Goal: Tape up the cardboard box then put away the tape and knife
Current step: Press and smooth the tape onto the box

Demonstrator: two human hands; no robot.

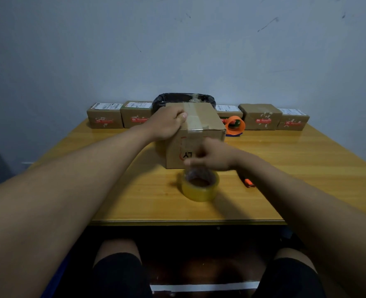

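The cardboard box point(212, 121) stands in the middle of the wooden table point(124, 190), with a strip of clear tape along its top seam and down its front face. My left hand point(167, 123) grips the box's top left edge, thumb on the taped seam. My right hand point(214, 155) is blurred in front of the box's front face, its fingers pinched on the clear strip that runs down to the yellowish tape roll point(200, 187). That roll lies flat on the table just below the hand. The orange knife point(249, 183) lies right of the roll, mostly hidden under my right forearm.
An orange tape dispenser point(234, 125) sits behind the box on the right. Several small sealed parcels point(104, 119) line the table's back edge against the wall. A black bag-lined bin point(184, 98) stands behind the box. My knees show under the table's front edge.
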